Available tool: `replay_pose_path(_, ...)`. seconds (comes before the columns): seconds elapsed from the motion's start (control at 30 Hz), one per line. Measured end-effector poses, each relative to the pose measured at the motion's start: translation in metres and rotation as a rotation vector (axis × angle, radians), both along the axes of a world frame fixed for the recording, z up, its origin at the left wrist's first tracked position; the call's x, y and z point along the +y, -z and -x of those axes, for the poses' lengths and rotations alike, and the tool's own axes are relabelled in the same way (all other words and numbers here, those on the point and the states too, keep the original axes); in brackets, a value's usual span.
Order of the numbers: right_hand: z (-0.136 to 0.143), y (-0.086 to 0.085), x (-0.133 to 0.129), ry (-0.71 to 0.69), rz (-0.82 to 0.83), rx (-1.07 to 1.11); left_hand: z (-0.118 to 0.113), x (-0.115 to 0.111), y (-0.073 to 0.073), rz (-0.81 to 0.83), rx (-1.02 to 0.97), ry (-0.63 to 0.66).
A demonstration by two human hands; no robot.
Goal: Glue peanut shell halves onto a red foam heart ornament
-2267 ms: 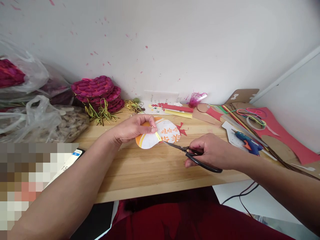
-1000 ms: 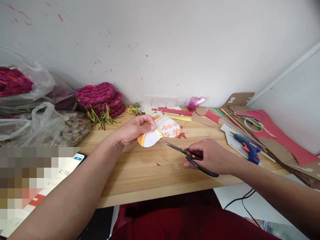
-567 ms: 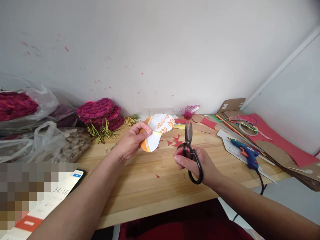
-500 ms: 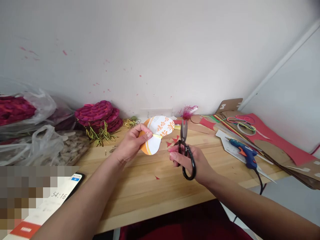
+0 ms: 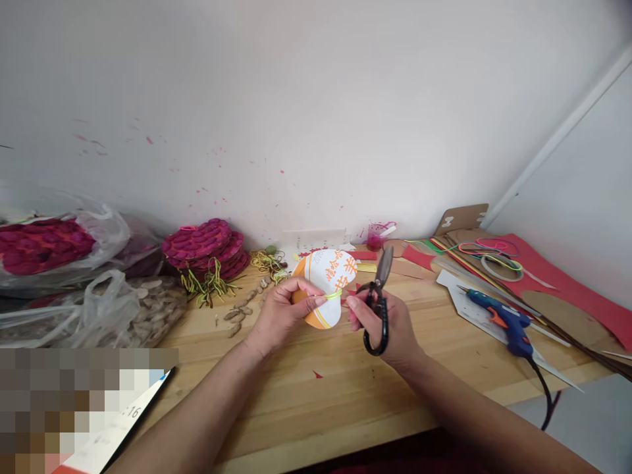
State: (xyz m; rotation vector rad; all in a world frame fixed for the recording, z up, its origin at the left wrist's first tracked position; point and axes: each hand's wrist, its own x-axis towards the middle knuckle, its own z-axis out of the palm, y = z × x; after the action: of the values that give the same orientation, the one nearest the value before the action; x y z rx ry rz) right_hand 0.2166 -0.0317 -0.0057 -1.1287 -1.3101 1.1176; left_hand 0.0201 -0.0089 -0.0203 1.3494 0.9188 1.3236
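Observation:
Near the middle of the view, my left hand [image 5: 286, 313] pinches a rounded white and orange printed card [image 5: 328, 270] over the wooden table. A yellow-green cord [image 5: 332, 296] crosses the card at its notch, beside my left fingertips. My right hand [image 5: 388, 322] is wrapped round the black handles of scissors [image 5: 384, 266]. Their blades point up and lie together. My right thumb and forefinger are close to the cord's end; whether they grip it is too small to tell.
Red-purple round pieces [image 5: 200, 243] and plastic bags [image 5: 148, 303] are at the left. A blue glue gun [image 5: 498, 316] rests on card at the right, near coloured cords [image 5: 494, 253] and red sheets [image 5: 567, 283]. A phone [image 5: 116, 428] is at the lower left.
The view has shifted, so the scene sits lower and further right. My right hand is nearer the card and cord, and the scissors' blades have turned and come together.

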Motion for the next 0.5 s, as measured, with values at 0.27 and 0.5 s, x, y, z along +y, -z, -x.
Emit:
replay_pose_path(0.27, -0.093, -0.001, 0.011, 0.180, -0.062, -0.814, -0.002, -0.009, -0.002, -0.174, 0.309, -0.029)
replay_pose_path(0.5, -0.139, -0.008, 0.029, 0.204, 0.108, -1.410, -0.003, -0.011, 0.001, -0.155, 0.326, -0.038)
